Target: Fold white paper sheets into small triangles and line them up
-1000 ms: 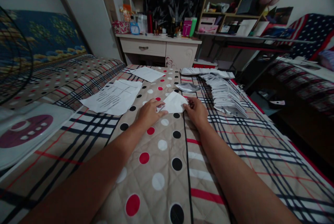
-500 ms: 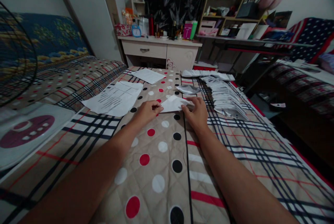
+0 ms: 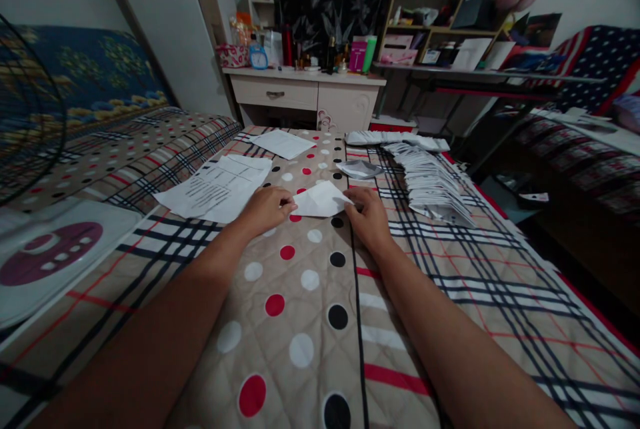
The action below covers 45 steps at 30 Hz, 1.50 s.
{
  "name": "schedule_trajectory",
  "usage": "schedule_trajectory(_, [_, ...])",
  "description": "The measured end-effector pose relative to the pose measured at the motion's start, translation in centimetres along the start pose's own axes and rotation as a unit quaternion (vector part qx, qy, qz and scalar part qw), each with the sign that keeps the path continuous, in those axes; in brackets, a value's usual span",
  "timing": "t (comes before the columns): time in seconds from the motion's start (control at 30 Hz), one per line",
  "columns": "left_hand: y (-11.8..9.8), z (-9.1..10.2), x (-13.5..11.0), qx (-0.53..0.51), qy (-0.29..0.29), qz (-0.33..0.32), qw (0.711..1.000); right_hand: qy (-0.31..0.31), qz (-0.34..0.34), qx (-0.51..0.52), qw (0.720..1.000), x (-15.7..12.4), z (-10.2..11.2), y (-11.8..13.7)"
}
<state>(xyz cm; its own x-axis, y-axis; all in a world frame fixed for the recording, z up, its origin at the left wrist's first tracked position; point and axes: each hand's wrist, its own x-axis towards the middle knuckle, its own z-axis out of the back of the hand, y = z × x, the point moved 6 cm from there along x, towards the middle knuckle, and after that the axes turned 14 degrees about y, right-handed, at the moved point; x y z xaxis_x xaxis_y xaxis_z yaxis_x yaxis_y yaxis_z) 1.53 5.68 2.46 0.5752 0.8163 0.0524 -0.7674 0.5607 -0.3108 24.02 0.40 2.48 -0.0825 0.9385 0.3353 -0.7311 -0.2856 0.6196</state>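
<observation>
Between my hands is a folded white paper (image 3: 320, 200), with a raised point along its far side. My left hand (image 3: 269, 207) pinches its left corner between thumb and fingers. The right corner is in the closed fingers of my right hand (image 3: 369, 214); those fingertips are partly hidden. Just beyond the paper lies a grey-white folded piece (image 3: 360, 169). A row of many overlapping folded papers (image 3: 433, 182) runs along the right. To the left, printed sheets (image 3: 220, 186) lie flat, and a white sheet (image 3: 283, 144) rests farther back.
Everything lies on a quilted, dotted and plaid bedspread (image 3: 320, 342). A long white bundle (image 3: 397, 141) sits at the far right edge. On the left is a white plastic item with a purple print (image 3: 55, 252), near a wire fan guard (image 3: 60, 116). A white dresser (image 3: 275, 90) stands behind.
The folded paper has shifted left. My left hand has moved left with its corner, and my right hand has moved slightly left, so more of the paper shows between them.
</observation>
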Motion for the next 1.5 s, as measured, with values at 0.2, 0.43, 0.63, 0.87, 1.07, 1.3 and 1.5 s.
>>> schedule_trajectory(0.2, [0.4, 0.0, -0.3, -0.022, -0.065, 0.007, 0.998, 0.051, -0.049, 0.016, 0.997, 0.2, -0.6, -1.4])
schedule_trajectory(0.43, [-0.6, 0.0, -0.3, -0.046, -0.085, -0.023, 0.995, 0.017, -0.016, 0.113, 0.993, 0.3, -1.0, -2.6])
schedule_trajectory(0.63, [-3.6, -0.1, -0.7, 0.036, -0.049, -0.054, 0.997, -0.010, 0.012, 0.102, 0.995, 0.3, -0.3, -1.9])
schedule_trajectory(0.87, [-5.2, -0.2, -0.8, 0.088, -0.055, -0.109, 0.989, -0.038, 0.128, 0.070, 0.989, -0.4, 1.4, 1.5])
schedule_trajectory(1.07, [-3.3, 0.7, -1.0, -0.042, -0.126, -0.124, 0.983, 0.116, 0.136, 0.110, 0.978, -0.3, -0.7, 2.4])
schedule_trajectory(1.3, [-1.7, -0.3, -0.4, -0.124, -0.061, -0.106, 0.985, 0.183, 0.145, 0.119, 0.965, -0.4, -1.6, 2.3])
schedule_trajectory(1.5, [-0.7, -0.3, -0.4, -0.219, -0.030, -0.063, 0.973, 0.182, 0.154, 0.110, 0.965, -0.3, -1.8, 2.2])
